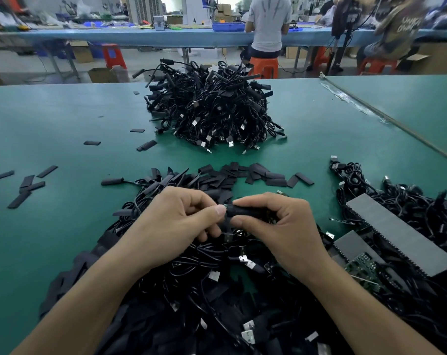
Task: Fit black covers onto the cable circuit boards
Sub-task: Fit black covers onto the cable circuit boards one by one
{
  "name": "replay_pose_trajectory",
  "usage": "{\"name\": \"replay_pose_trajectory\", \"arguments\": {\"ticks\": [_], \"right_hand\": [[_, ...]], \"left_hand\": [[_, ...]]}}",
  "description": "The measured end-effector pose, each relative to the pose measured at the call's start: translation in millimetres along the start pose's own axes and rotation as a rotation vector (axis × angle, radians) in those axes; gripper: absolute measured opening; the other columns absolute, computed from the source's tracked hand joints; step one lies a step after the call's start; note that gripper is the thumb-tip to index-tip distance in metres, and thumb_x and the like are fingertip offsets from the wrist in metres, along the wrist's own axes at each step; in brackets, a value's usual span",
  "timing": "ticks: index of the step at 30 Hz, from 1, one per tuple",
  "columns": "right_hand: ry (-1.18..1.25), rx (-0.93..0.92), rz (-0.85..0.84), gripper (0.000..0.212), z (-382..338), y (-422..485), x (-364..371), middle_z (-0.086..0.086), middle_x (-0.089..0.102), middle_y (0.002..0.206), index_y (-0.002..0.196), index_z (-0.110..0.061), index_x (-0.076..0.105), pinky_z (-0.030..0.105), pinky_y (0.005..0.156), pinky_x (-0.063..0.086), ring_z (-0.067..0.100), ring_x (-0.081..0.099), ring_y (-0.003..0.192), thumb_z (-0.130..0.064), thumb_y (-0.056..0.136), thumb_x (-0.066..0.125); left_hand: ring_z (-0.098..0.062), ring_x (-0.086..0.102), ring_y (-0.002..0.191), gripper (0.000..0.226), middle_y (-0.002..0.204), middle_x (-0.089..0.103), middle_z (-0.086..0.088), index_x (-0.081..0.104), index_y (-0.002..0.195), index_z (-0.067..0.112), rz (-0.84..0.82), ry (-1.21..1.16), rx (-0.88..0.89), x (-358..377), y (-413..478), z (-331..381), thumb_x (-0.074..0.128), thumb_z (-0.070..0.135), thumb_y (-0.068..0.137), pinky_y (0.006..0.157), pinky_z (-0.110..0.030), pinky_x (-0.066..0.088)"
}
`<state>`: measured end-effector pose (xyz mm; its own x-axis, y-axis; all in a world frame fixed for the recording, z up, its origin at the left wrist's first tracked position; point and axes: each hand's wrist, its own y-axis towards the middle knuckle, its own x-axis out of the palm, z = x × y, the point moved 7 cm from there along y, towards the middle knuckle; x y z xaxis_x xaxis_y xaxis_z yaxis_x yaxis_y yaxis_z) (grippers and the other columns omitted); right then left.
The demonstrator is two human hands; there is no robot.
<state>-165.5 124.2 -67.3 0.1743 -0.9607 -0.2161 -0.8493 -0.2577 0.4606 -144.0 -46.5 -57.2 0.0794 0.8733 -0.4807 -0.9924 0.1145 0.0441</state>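
Gripping one black cover (245,210) with both hands, just above the near tangle of cables (204,278) at the middle of the counter (63,119): pinching its left end between thumb and forefinger of the left hand (176,219), curling the right hand (276,226) round the rest. Cannot see the board inside, nor how far seated. Likely to jam or bend the board if pushed at a tilt; likely to drag neighbours out of the tangle if tugged by the cable.

Nothing legible anywhere. Pale lettering across the back of a dark shirt (406,24) at far right, too blurred to make out. Grey strokes on the back of a white T-shirt (268,19), not readable as letters.
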Motion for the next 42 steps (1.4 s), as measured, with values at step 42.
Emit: {"name": "replay_pose_trajectory", "arguments": {"ticks": [42], "right_hand": [[0.192,0.146,0.095,0.026,5,3,-4,-0.006,0.077,0.082,0.095,-0.030,0.076,0.018,0.069,0.055,0.006,0.071,0.072,-0.021,0.072,0.081]], "left_hand": [[-0.002,0.062,0.050,0.022,0.066,0.073,0.009,0.071,0.071,0.026,0.180,0.078,0.015,-2,-1,-2,0.068,0.034,0.091,0.051,-0.011,0.045]]}}
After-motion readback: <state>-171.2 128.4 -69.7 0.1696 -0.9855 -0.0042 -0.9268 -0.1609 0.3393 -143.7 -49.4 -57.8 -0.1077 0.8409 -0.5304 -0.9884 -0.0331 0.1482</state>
